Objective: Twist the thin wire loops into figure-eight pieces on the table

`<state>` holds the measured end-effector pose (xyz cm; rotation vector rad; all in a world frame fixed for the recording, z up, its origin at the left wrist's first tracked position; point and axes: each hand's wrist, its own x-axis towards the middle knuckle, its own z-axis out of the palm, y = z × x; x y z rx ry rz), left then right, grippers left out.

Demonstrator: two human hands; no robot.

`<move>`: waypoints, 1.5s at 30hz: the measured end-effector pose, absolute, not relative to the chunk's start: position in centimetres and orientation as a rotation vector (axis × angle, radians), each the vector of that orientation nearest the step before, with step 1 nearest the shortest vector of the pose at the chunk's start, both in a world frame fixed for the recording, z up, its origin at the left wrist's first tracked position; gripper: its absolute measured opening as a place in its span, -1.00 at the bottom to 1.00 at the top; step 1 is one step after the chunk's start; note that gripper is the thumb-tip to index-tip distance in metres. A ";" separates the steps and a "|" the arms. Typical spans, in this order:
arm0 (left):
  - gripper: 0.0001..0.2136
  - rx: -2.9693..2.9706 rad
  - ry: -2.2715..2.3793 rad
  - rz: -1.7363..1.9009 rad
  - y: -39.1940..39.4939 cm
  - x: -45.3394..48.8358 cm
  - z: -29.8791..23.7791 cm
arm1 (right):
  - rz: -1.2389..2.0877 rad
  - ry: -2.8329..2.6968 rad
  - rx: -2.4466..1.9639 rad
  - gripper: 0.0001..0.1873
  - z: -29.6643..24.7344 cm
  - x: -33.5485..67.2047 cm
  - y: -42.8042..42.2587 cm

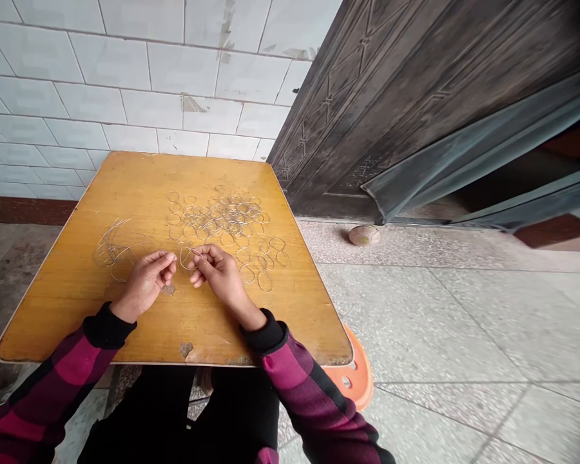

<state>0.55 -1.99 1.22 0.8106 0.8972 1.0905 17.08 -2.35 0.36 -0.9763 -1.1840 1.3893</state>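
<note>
Right hand: grip narrow, thumb and fingers pinching a thin curved wire just above the bench, near the middle.
Left hand: grip narrow, thumb and fingertips together beside the curved wire; whether they hold any of it, I cannot tell.
Wire loops: a tangled pile beyond the right hand, with several rounded shapes spreading to the right.
Loose wires: a thin, curved bunch just left of and beyond the left hand.
Bench: yellow-brown wood, chipped at the near edge.
Around it: white tiled wall at the far side; orange stool partly showing at near right; dark carved door at far right.
</note>
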 end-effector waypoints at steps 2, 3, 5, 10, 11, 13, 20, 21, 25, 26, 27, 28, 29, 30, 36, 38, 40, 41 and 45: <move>-0.79 0.843 0.889 1.082 -2.1 0.7 1.2 | 1.431 -1.127 -0.976 -0.63 0.2 16.8 -2.3; -0.79 0.858 0.890 1.074 -2.1 0.8 1.2 | 1.452 -1.101 -0.971 -0.62 0.1 16.6 -2.3; -0.78 0.878 0.907 1.057 -2.2 0.9 1.1 | 1.493 -1.070 -0.956 -0.60 0.0 16.4 -2.3; -0.78 0.851 0.935 1.093 -2.2 1.1 1.0 | 1.507 -1.129 -0.957 -0.64 -0.3 16.2 -2.4; -0.78 0.840 0.933 1.101 -2.2 1.1 1.0 | 1.479 -1.152 -0.970 -0.66 -0.4 16.2 -2.4; -0.79 0.820 0.938 1.115 -2.2 1.1 1.0 | 1.371 -1.200 -0.998 -0.70 -0.6 16.3 -2.3; -0.78 0.876 0.932 1.096 -2.3 1.2 1.1 | 0.885 -1.452 -1.104 -0.83 -0.8 16.6 -2.2; -0.78 0.859 0.925 1.094 -2.2 1.2 1.1 | 0.839 -1.478 -1.110 -0.84 -0.7 16.7 -2.2; -0.76 0.779 0.906 1.096 -2.0 1.1 1.0 | 0.745 -1.557 -1.110 -0.83 -0.1 16.8 -2.6; -0.75 0.768 0.903 1.100 -2.0 1.0 1.0 | 0.744 -1.568 -1.113 -0.82 0.0 16.9 -2.7; -0.74 0.759 0.900 1.107 -1.9 1.0 0.9 | 0.742 -1.578 -1.118 -0.81 0.1 16.9 -2.7; -0.74 0.751 0.897 1.115 -1.9 1.0 0.9 | 0.736 -1.589 -1.124 -0.80 0.1 16.9 -2.8; -0.73 0.746 0.895 1.122 -1.9 1.0 0.9 | 0.724 -1.605 -1.129 -0.79 0.1 17.0 -2.8; -0.72 0.741 0.893 1.130 -1.9 1.1 0.9 | 0.709 -1.626 -1.132 -0.78 0.1 17.0 -2.8; -0.72 0.739 0.903 1.133 -1.9 1.1 1.0 | 0.595 -1.730 -1.112 -0.73 0.1 17.2 -2.8; -0.72 0.744 0.900 1.122 -2.0 1.1 1.0 | 0.585 -1.731 -1.121 -0.72 0.0 17.2 -2.7; -0.73 0.754 0.892 1.106 -2.0 1.1 1.1 | 0.587 -1.729 -1.143 -0.72 -0.1 17.2 -2.7; -0.73 0.759 0.889 1.100 -2.0 1.1 1.1 | 0.589 -1.728 -1.156 -0.72 -0.1 17.2 -2.8; -0.74 0.773 0.868 1.097 -2.0 1.1 1.0 | 0.594 -1.734 -1.193 -0.72 -0.2 17.1 -2.7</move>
